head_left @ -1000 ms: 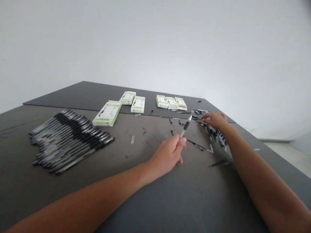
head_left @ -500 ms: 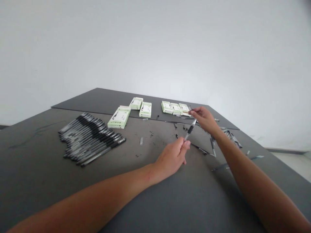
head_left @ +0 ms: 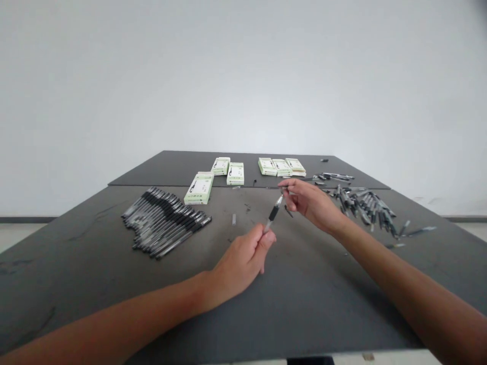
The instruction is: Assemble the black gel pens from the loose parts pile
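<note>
My left hand (head_left: pixel 243 253) is closed around the lower barrel of a pen (head_left: pixel 273 213), which has a clear barrel, a black grip and a silvery tip pointing up and away. At that tip, the thumb and fingers of my right hand (head_left: pixel 310 202) are pinched together on a small dark piece, too small to make out. To the left lies a slanting row of black-and-clear pens (head_left: pixel 163 223), side by side. On the right, beyond my right wrist, is a loose heap of pen parts (head_left: pixel 367 205).
Several green-and-white boxes stand farther back: a larger one (head_left: pixel 200 188) near the pen row, others (head_left: pixel 281 167) behind my right hand. Loose pens (head_left: pixel 335 177) lie at the back right. A small clear strip (head_left: pixel 234 219) lies mid-table. The dark table (head_left: pixel 304 314) has a seam across it.
The view has turned right and levelled. My right hand has come back from near the boxes to the pen's tip. My left hand still holds the pen.
</note>
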Demonstrator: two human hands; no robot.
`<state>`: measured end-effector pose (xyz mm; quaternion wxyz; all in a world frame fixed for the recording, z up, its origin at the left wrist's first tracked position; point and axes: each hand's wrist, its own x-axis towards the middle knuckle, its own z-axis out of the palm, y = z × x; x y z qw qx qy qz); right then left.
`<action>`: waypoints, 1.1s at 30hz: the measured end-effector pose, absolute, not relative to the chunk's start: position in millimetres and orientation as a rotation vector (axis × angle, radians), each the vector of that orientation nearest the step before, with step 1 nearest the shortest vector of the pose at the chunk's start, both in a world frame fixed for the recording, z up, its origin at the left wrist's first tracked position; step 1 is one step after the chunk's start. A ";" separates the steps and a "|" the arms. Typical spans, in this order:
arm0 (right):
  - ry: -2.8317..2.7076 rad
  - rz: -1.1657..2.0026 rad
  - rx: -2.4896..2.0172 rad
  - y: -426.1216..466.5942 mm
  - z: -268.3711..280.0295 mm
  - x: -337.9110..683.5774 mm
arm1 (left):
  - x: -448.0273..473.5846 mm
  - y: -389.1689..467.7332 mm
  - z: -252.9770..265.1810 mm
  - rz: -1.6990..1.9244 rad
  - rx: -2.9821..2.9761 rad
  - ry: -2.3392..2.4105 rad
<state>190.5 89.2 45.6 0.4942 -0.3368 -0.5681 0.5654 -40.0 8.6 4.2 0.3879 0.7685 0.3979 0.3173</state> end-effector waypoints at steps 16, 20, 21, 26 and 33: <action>-1.488 1.256 -0.799 60.7 54.3 198.9 | -48.5 6.8 0.7 0.658 1.826 0.901; -1.521 1.174 -0.833 61.6 55.2 199.9 | -48.2 6.8 3.0 0.645 1.825 0.905; -1.532 1.150 -0.836 62.1 55.5 200.4 | -48.2 6.8 3.4 0.642 1.826 0.906; -1.605 1.053 -0.860 62.8 58.3 202.5 | -48.5 6.0 3.8 0.627 1.817 0.918; -1.832 0.803 -0.937 54.8 65.4 200.6 | -47.2 6.8 2.4 0.608 1.784 0.945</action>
